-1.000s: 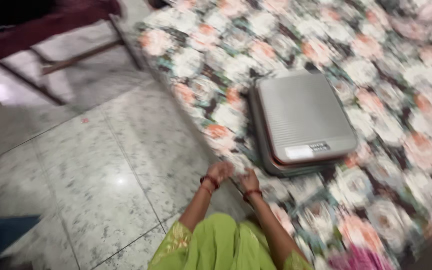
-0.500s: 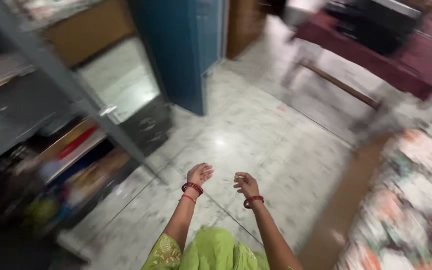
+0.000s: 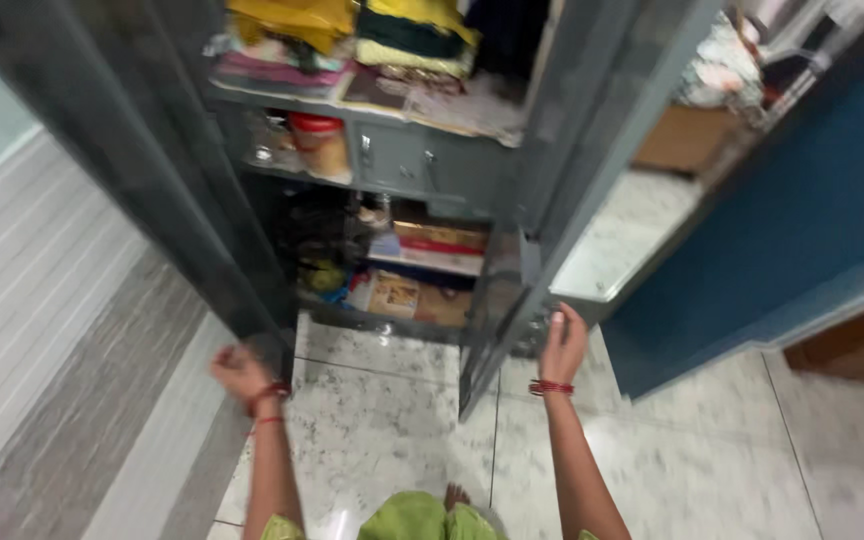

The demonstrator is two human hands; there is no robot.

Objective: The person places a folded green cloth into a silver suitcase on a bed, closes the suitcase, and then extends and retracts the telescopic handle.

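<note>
We are standing before an open cupboard (image 3: 392, 170), left hand (image 3: 242, 372) blurred at the left door (image 3: 152, 170), grip unclear; right hand (image 3: 562, 345) flat against the upright right door (image 3: 542, 200).

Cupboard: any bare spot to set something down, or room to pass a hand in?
Shelves are crowded: folded cloth on top, a jar below, boxes and books lower down. Bare room is the marble floor between the left hand and right hand, in front of the open grey doors. A hand passes between the doors.
</note>
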